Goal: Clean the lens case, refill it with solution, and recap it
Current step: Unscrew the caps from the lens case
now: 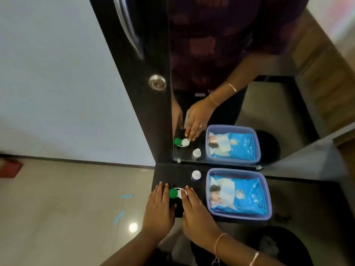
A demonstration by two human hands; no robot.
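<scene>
Presently the lens case (177, 193) lies near the left edge of the narrow black shelf (199, 168), between the person's two hands. The left hand (158, 208) rests flat, fingers spread, its fingertips just beside the green cap (173, 193). The right hand (194, 206) also lies flat, its fingertips over the white side of the case; neither hand is clamped on anything.

Risks, as a judgement: the case sits close to the shelf's left and front edges, so a careless twist or push could slide it off onto the floor. Loosened caps are small and would roll easily. The small white-capped bottle (196, 175), standing upright nearer the mirror (230, 54), could tip if a wrist brushes it, and spill once opened.

Containers: both case caps appear in place, so its contents cannot be seen. The bottle is capped; its fill level cannot be told. The clear blue tub (268, 196), at the shelf's right, holds a blue printed packet (247, 194) and stands lidless.
</scene>
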